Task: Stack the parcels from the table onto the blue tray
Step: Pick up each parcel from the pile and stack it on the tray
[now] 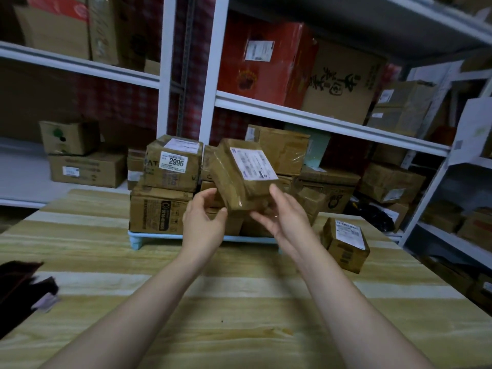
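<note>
Parcel (pixel 243 173) wrapped in tape hangs tilted over the far stack (pixel 159 206) on the blue tray (pixel 154 233), left hand (pixel 203 221) and right hand (pixel 283 218) each grasping its near end, likely to angle it onto a free spot.

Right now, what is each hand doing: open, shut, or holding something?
Left hand: holds the tilted taped parcel at its lower left corner.
Right hand: grips the same parcel from below, thumb on its near edge.
</note>
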`<state>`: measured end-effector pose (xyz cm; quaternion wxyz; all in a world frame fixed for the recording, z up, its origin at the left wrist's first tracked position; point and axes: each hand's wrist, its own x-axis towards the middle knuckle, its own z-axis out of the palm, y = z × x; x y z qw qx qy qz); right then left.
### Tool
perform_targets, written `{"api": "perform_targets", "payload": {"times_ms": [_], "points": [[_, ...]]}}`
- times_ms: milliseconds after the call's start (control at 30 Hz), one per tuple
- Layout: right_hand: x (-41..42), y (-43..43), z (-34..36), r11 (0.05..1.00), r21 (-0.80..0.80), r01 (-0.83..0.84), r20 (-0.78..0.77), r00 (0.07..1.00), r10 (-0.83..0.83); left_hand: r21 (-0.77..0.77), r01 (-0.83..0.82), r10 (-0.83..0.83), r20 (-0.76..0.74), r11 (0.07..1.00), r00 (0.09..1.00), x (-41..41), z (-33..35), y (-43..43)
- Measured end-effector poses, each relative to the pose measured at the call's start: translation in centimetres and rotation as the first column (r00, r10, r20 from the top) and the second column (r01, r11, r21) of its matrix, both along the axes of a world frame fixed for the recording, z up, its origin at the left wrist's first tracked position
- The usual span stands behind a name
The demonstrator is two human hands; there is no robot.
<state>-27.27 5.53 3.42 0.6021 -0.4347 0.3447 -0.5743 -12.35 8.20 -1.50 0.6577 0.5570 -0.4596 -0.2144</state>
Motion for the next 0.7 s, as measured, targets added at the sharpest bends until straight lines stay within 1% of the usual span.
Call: {"api": "perform_targets", "payload": {"times_ms": [67, 167, 233, 300, 367, 467, 533, 600, 633, 700], "points": [[1.9, -1.1, 1.4, 0.999, 0.019, 0.027, -0.035, 0.999, -0.026, 0.084, -0.04, 0.029, 0.135, 0.996, 0.99, 1.0, 0.0, -0.8], [4.4, -2.5, 3.4, 0.998, 0.043, 0.045, -0.028, 0.999, -0.044, 0.217, -0.058, 0.003, 0.247, 0.974, 0.969, 1.9, -1.0, -1.4], [5.6, -3.3, 4.4, 0.997, 0.051, 0.066, -0.033, 0.997, -0.064, 0.314, -0.043, -0.059, 0.309, 0.948, 0.949, 2.0, -2.1, -1.4], [6.6, -3.9, 4.8, 0.994, 0.05, 0.094, -0.067, 0.994, -0.09, 0.429, -0.026, -0.148, 0.366, 0.903, 0.919, 1.9, -3.2, -1.4], [7.2, -4.7, 4.6, 0.99, 0.024, 0.142, -0.177, 0.975, -0.136, 0.501, -0.043, -0.203, 0.427, 0.865, 0.881, 1.8, -3.8, -1.5], [7.3, -5.8, 3.6, 0.972, -0.054, 0.226, -0.375, 0.898, -0.23, 0.521, -0.103, -0.217, 0.516, 0.847, 0.828, 1.9, -4.0, -1.9], [7.3, -6.3, 3.1, 0.946, -0.134, 0.295, -0.489, 0.811, -0.322, 0.532, -0.121, -0.218, 0.529, 0.838, 0.82, 2.1, -3.8, -2.0], [7.4, -6.5, 2.6, 0.884, -0.271, 0.382, -0.536, 0.703, -0.468, 0.534, -0.139, -0.218, 0.55, 0.834, 0.806, 2.2, -3.8, -2.4], [7.6, -6.4, 2.4, 0.849, -0.352, 0.394, -0.54, 0.656, -0.528, 0.532, -0.145, -0.217, 0.558, 0.834, 0.801, 2.2, -3.9, -2.6], [8.3, -6.2, 1.9, 0.817, -0.479, 0.322, -0.557, 0.608, -0.566, 0.528, -0.155, -0.212, 0.569, 0.835, 0.794, 2.2, -4.1, -2.8]]}}
